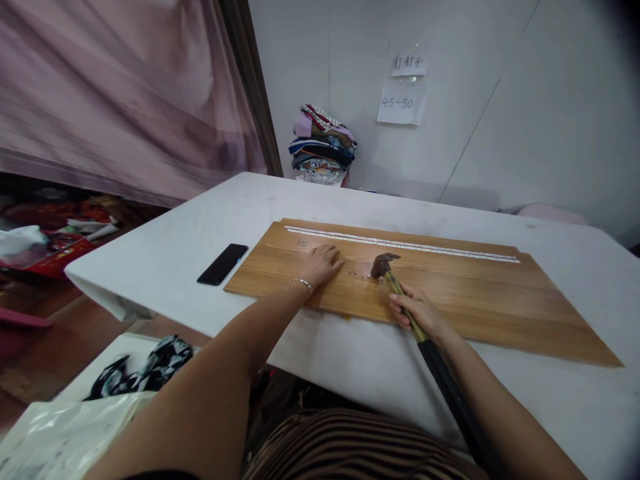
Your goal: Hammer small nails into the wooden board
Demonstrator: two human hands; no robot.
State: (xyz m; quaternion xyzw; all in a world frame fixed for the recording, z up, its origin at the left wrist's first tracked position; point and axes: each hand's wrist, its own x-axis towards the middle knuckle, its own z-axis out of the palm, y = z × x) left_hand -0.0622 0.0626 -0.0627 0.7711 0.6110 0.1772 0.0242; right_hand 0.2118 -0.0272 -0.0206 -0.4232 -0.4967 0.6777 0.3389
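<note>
A long wooden board (475,300) lies on a white table (210,220). My left hand (320,263) rests on the board near its left end, fingers bent down onto the wood, with a thin bracelet on the wrist. My right hand (417,310) is closed around the handle of a claw hammer (384,265), whose head sits low over the board just right of my left hand. Small nails stick in the wood between the two hands. A shiny strip of nails (400,243) runs along the board's far edge.
A black phone (223,263) lies on the table left of the board. A pile of folded clothes (323,143) sits against the white wall behind. Paper notes (403,100) hang on the wall. A pink curtain hangs at the left, with clutter on the floor below it.
</note>
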